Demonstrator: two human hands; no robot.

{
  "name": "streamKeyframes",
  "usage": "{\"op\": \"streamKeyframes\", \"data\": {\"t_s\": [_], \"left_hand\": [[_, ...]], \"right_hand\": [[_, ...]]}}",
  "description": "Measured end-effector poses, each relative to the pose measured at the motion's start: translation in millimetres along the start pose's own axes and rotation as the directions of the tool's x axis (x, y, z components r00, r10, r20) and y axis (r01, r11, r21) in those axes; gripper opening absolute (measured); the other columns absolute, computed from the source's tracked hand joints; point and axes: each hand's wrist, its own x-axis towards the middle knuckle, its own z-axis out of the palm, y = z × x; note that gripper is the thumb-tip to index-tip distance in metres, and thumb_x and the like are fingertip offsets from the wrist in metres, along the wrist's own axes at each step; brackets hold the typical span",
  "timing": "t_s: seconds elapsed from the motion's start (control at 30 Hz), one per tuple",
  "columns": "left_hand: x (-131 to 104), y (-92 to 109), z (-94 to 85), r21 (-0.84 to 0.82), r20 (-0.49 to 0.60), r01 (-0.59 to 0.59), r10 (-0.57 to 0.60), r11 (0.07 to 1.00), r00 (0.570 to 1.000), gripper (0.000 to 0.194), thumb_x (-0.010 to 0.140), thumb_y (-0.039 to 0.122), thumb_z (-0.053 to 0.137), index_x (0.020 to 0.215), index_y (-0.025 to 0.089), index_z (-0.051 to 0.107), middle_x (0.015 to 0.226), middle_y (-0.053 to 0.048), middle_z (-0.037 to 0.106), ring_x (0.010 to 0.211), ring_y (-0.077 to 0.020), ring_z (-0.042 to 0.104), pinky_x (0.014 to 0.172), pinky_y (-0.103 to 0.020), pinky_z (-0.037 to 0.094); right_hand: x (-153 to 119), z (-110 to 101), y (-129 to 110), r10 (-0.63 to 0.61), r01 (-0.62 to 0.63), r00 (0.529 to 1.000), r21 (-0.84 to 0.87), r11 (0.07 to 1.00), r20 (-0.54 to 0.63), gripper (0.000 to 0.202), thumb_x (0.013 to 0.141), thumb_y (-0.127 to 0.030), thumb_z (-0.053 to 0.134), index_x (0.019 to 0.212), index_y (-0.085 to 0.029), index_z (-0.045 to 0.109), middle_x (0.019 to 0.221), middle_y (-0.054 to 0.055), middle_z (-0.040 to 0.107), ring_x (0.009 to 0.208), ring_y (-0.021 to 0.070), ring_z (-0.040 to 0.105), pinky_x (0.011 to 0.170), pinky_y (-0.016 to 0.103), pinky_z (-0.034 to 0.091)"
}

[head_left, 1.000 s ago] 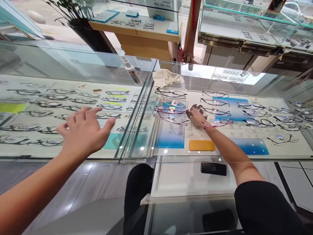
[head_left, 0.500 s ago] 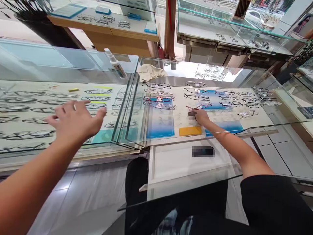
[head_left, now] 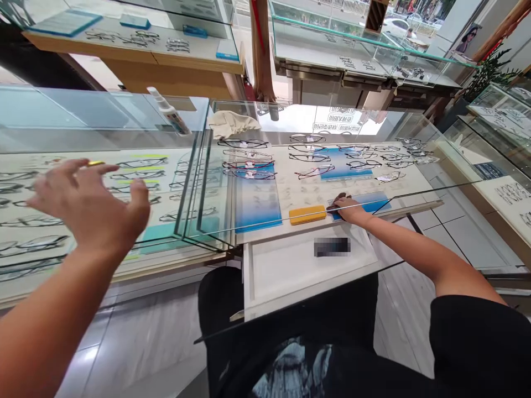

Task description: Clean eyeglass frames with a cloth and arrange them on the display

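Observation:
My left hand (head_left: 89,204) hovers over the left glass case with its fingers spread and nothing in it. Inside the right case, my right hand (head_left: 347,209) is closed on a small dark object, seen through the glass. It rests at the left end of a blue card (head_left: 377,202), just right of a yellow case (head_left: 307,215). Behind it, rows of eyeglasses lie on the pale shelf, among them a red-framed pair (head_left: 315,172) and a clear-framed pair (head_left: 390,177).
A spray bottle (head_left: 169,112) and a beige cloth (head_left: 232,124) lie on the glass tops. An open white drawer (head_left: 277,276) holding a pixelated dark item juts out before me. More display cases (head_left: 373,50) stand behind.
My right hand has moved toward me and right, from near the red-framed glasses to the blue card, with the dark object. My left hand has shifted left. The view has turned right.

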Motion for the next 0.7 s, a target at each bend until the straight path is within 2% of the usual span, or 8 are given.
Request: {"op": "streamKeyframes", "data": {"t_s": [0.1, 0.17, 0.27, 0.33, 0.43, 0.5, 0.57, 0.7], "left_hand": [[-42.0, 34.1, -32.4, -0.235, -0.084, -0.375, 0.366, 0.897, 0.927, 0.042, 0.092, 0.059, 0.049, 0.092, 0.021, 0.067, 0.109, -0.015, 0.074, 0.112, -0.0367, 0.068, 0.103, -0.058, 0.051], [-78.7, 71.4, -53.3, -0.587, 0.193, -0.497, 0.707, 0.639, 0.680, 0.028, 0.101, 0.047, 0.051, 0.094, 0.026, 0.068, 0.087, -0.004, 0.074, 0.084, -0.0225, 0.070, 0.085, -0.038, 0.056], [-126.7, 138.2, -63.5, -0.845, 0.450, -0.200, 0.862, 0.496, 0.235, 0.036, 0.110, 0.037, 0.036, 0.100, 0.026, 0.069, 0.090, -0.001, 0.076, 0.080, -0.0165, 0.070, 0.074, -0.029, 0.054], [-147.0, 180.8, -48.1, -0.852, 0.496, -0.125, 0.860, 0.509, 0.121, 0.035, 0.109, 0.034, 0.037, 0.102, 0.023, 0.069, 0.098, -0.004, 0.078, 0.088, -0.0190, 0.072, 0.081, -0.032, 0.056], [-164.6, 231.7, 2.6, -0.808, 0.515, -0.240, 0.843, 0.538, 0.154, 0.028, 0.105, 0.032, 0.045, 0.112, 0.021, 0.070, 0.113, -0.010, 0.077, 0.102, -0.0265, 0.073, 0.090, -0.040, 0.058], [-173.3, 256.4, 42.1, -0.769, 0.489, -0.333, 0.838, 0.546, 0.243, 0.034, 0.104, 0.033, 0.050, 0.130, 0.020, 0.068, 0.133, -0.015, 0.072, 0.123, -0.0329, 0.069, 0.105, -0.049, 0.057], [-181.8, 274.7, 76.1, -0.726, 0.435, -0.405, 0.827, 0.556, 0.356, 0.043, 0.101, 0.031, 0.056, 0.141, 0.018, 0.063, 0.149, -0.019, 0.063, 0.140, -0.0369, 0.060, 0.118, -0.056, 0.050], [-197.5, 298.8, 115.5, -0.677, 0.395, -0.447, 0.801, 0.585, 0.450, 0.056, 0.094, 0.031, 0.067, 0.148, 0.017, 0.059, 0.162, -0.022, 0.051, 0.154, -0.0425, 0.045, 0.126, -0.064, 0.041]], "right_hand": [[-23.7, -5.5, -4.2, -0.033, 0.032, 0.998, 0.019, 0.999, 0.048, 0.058, 0.099, -0.023, 0.063, 0.157, -0.019, 0.061, 0.170, 0.018, 0.051, 0.153, 0.0368, 0.052, 0.121, 0.045, 0.047], [-49.3, -12.1, 1.0, -0.070, 0.065, 0.991, 0.050, 0.997, 0.113, 0.056, 0.097, -0.031, 0.070, 0.152, -0.024, 0.066, 0.165, 0.014, 0.058, 0.148, 0.0354, 0.058, 0.114, 0.042, 0.051], [-96.0, -25.1, 27.2, -0.115, 0.096, 0.970, 0.097, 0.991, 0.216, 0.031, 0.093, -0.043, 0.075, 0.121, -0.028, 0.081, 0.130, 0.008, 0.079, 0.115, 0.0301, 0.075, 0.090, 0.035, 0.057], [-123.2, -32.2, 55.6, -0.055, 0.031, 0.976, 0.114, 0.993, 0.212, 0.031, 0.099, -0.052, 0.064, 0.094, -0.026, 0.078, 0.099, 0.008, 0.081, 0.088, 0.0268, 0.075, 0.072, 0.034, 0.050], [-141.5, -29.1, 101.3, 0.258, -0.228, 0.957, 0.205, 0.952, -0.136, 0.042, 0.101, -0.062, 0.053, 0.084, -0.024, 0.060, 0.083, 0.007, 0.070, 0.074, 0.0242, 0.063, 0.064, 0.034, 0.041], [-135.9, -14.5, 123.6, 0.405, -0.318, 0.787, 0.257, 0.912, -0.465, 0.045, 0.094, -0.069, 0.060, 0.091, -0.025, 0.053, 0.093, 0.010, 0.066, 0.085, 0.0275, 0.061, 0.072, 0.037, 0.045], [-120.4, 5.7, 135.1, 0.349, -0.286, 0.623, 0.211, 0.935, -0.700, 0.055, 0.087, -0.074, 0.069, 0.099, -0.024, 0.050, 0.106, 0.015, 0.063, 0.100, 0.0329, 0.059, 0.084, 0.044, 0.048], [-83.5, 38.6, 134.1, -0.019, -0.078, 0.480, -0.064, 0.995, -0.877, 0.054, 0.092, -0.061, 0.070, 0.121, -0.022, 0.047, 0.128, 0.019, 0.056, 0.129, 0.0397, 0.052, 0.104, 0.055, 0.044]]}}
